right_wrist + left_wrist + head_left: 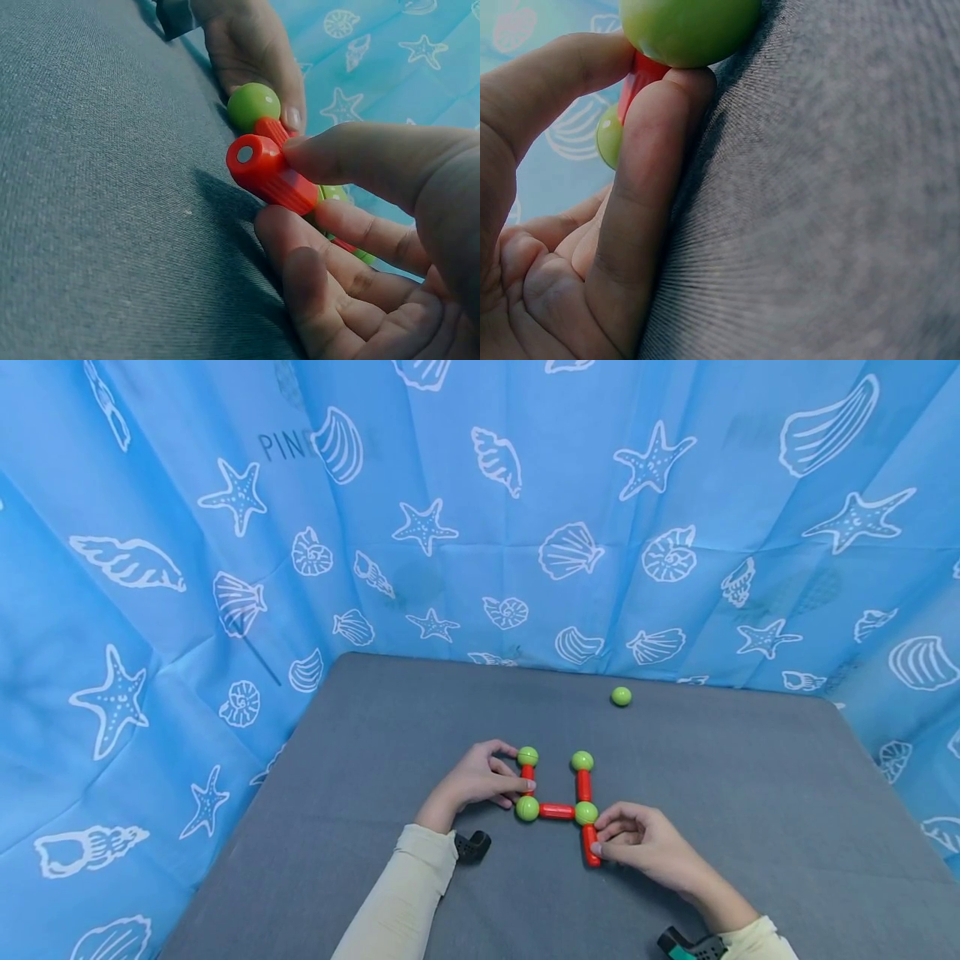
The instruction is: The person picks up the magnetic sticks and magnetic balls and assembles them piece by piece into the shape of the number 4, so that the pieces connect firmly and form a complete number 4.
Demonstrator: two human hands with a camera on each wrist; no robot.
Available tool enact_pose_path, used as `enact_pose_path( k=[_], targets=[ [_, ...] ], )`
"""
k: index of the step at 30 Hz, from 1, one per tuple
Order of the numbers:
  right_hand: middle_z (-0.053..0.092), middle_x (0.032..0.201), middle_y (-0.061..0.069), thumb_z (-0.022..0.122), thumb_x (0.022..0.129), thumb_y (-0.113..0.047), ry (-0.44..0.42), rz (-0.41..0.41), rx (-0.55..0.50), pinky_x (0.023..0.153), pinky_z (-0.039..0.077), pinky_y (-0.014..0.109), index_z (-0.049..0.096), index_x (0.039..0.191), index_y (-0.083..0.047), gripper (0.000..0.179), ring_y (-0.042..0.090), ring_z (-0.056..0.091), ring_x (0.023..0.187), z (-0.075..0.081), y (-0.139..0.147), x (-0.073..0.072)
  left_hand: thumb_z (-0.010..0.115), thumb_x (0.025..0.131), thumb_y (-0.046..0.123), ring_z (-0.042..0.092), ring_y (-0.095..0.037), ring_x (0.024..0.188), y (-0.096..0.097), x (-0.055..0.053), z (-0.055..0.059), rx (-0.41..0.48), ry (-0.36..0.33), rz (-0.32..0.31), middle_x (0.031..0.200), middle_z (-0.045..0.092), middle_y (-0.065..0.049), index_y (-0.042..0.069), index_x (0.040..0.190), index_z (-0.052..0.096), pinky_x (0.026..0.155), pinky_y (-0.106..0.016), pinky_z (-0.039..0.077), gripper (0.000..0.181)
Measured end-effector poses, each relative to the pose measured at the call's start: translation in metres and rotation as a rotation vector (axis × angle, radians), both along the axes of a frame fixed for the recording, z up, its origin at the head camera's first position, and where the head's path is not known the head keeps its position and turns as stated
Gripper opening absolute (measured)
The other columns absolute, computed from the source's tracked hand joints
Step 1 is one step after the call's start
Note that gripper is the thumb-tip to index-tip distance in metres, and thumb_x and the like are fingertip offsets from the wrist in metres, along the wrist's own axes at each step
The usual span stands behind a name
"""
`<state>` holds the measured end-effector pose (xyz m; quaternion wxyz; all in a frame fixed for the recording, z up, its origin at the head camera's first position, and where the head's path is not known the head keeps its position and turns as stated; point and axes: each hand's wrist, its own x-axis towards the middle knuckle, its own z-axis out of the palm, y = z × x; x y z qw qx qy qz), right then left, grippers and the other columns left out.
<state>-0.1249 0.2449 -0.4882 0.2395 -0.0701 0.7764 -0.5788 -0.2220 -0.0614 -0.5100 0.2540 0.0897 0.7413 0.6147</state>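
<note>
A figure of red magnetic rods and green balls lies on the grey cloth, shaped like a "4". My left hand pinches the left upright rod between thumb and fingers, with a green ball at its near end and another ball at its far end. A crosswise rod joins the near ball to the right-hand ball. From that ball one rod runs away to a far ball. My right hand pinches the lower rod, whose free end shows a silvery disc.
A loose green ball lies near the far edge of the grey-covered table. Behind and beside the table hangs a blue curtain with white shells and starfish. Black wrist devices are worn on both wrists.
</note>
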Motion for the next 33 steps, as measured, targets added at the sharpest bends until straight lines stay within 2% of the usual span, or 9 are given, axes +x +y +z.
enact_pose_path(
  k=[7, 14, 22, 27, 33],
  targets=[
    [0.074, 0.104, 0.011, 0.071, 0.102, -0.016, 0.010, 0.024, 0.023, 0.070, 0.063, 0.033, 0.063, 0.122, 0.008, 0.032, 0.015, 0.071, 0.083, 0.002, 0.002, -0.004, 0.091, 0.087, 0.024, 0.078, -0.021, 0.077, 0.000, 0.000, -0.001, 0.009, 0.001, -0.001, 0.095, 0.080, -0.009, 0.012, 0.138, 0.059, 0.067, -0.035, 0.067, 0.062],
    [0.073, 0.099, 0.016, 0.070, 0.104, -0.021, 0.106, 0.023, 0.075, 0.070, 0.063, 0.034, 0.065, 0.119, 0.007, 0.032, 0.019, 0.072, 0.083, 0.010, 0.006, -0.018, 0.091, 0.087, 0.024, 0.078, -0.021, 0.076, 0.000, -0.001, -0.003, 0.013, 0.000, -0.001, 0.095, 0.080, -0.010, 0.012, 0.137, 0.059, 0.067, -0.035, 0.067, 0.061],
    [0.074, 0.105, 0.019, 0.071, 0.104, -0.020, 0.252, -0.075, 0.158, 0.070, 0.062, 0.032, 0.067, 0.121, 0.003, 0.029, 0.021, 0.072, 0.085, 0.025, 0.011, -0.052, 0.091, 0.086, 0.025, 0.078, -0.021, 0.076, -0.001, -0.002, -0.003, 0.016, 0.002, 0.002, 0.095, 0.080, -0.010, 0.012, 0.137, 0.059, 0.067, -0.035, 0.067, 0.062],
    [0.074, 0.112, 0.022, 0.071, 0.104, -0.022, 0.368, -0.163, 0.210, 0.074, 0.062, 0.031, 0.068, 0.121, 0.001, 0.029, 0.021, 0.072, 0.090, 0.026, 0.019, -0.078, 0.091, 0.087, 0.025, 0.078, -0.022, 0.076, -0.001, -0.001, -0.003, 0.010, -0.002, 0.002, 0.095, 0.080, -0.010, 0.013, 0.137, 0.059, 0.067, -0.035, 0.067, 0.061],
    [0.073, 0.117, 0.022, 0.070, 0.104, -0.020, 0.489, -0.260, 0.216, 0.073, 0.059, 0.026, 0.068, 0.123, 0.003, 0.030, 0.009, 0.069, 0.089, 0.021, 0.029, -0.107, 0.092, 0.086, 0.026, 0.077, -0.021, 0.076, -0.001, -0.001, -0.003, 0.002, -0.001, 0.010, 0.095, 0.079, -0.010, 0.013, 0.136, 0.060, 0.067, -0.035, 0.067, 0.061]
  ],
)
